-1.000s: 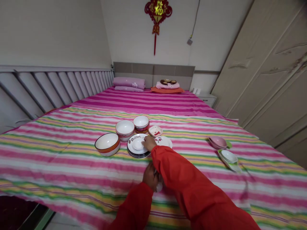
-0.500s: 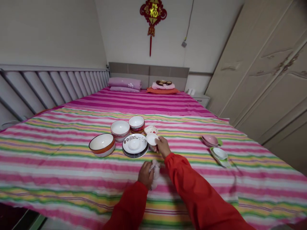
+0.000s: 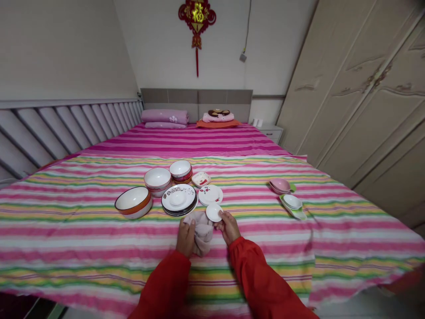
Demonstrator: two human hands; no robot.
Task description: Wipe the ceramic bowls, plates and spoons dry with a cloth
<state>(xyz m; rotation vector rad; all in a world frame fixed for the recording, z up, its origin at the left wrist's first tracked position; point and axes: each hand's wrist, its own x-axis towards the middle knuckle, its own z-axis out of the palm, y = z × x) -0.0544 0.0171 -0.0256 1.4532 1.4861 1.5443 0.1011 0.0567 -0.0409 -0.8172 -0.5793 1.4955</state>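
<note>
Pinched between the thumb and fingers of my right hand [image 3: 229, 227] is a small white dish [image 3: 214, 212], tilted a little. My left hand [image 3: 186, 235] grips a crumpled greyish-pink cloth [image 3: 202, 235], which hangs close beside the dish. Just beyond the dish lies a white plate with red flowers [image 3: 210, 195]. To its left stands a stack of dark-edged plates [image 3: 179, 198]. Behind is a small square dish with a red pattern [image 3: 201, 179]. Left of the plates are an orange-banded bowl [image 3: 133, 202], a pair of stacked white bowls [image 3: 158, 179] and red-sided stacked bowls [image 3: 180, 170].
On the right of the striped cloth sit pink bowls [image 3: 280, 185] and a small white bowl [image 3: 292, 201] on a green-edged dish [image 3: 295, 213]. Folded bedding [image 3: 165, 116] lies near the headboard [image 3: 226, 98]. A metal rail [image 3: 66, 124] runs along the left, a wardrobe [image 3: 358, 97] along the right.
My right hand has drawn the small white dish back from the flowered plate, toward the cloth. My left hand has raised and spread the cloth beside it. The view has shifted slightly right.
</note>
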